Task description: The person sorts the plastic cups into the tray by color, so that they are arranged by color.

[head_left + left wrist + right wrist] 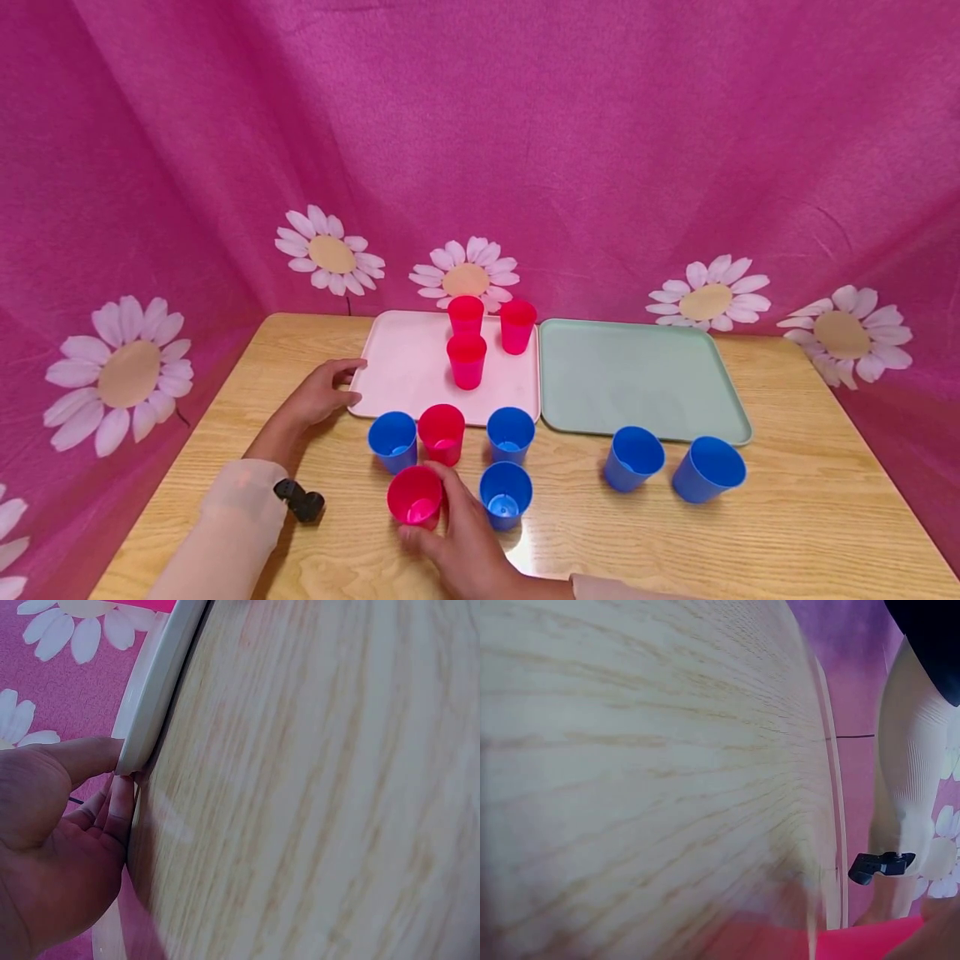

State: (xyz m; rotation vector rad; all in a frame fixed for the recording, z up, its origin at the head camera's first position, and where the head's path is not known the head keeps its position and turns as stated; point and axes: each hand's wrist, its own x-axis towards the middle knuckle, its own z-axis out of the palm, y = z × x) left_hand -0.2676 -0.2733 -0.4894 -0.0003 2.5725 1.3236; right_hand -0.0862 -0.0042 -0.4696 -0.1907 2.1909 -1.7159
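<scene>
In the head view, my right hand grips a bright pink cup at the table's front, thumb on the near side and fingers round its right side. Part of that cup shows low in the right wrist view. My left hand holds the left edge of a pale pink tray; in the left wrist view the thumb and fingers meet the tray's corner. Another pink cup stands just behind the gripped one, beside a blue cup. Three pink cups stand on the tray.
A green tray adjoins the pink tray on the right. Two blue cups stand right of my right hand, one behind the other. Two more blue cups are farther right. A pink flowered cloth hangs behind the wooden table.
</scene>
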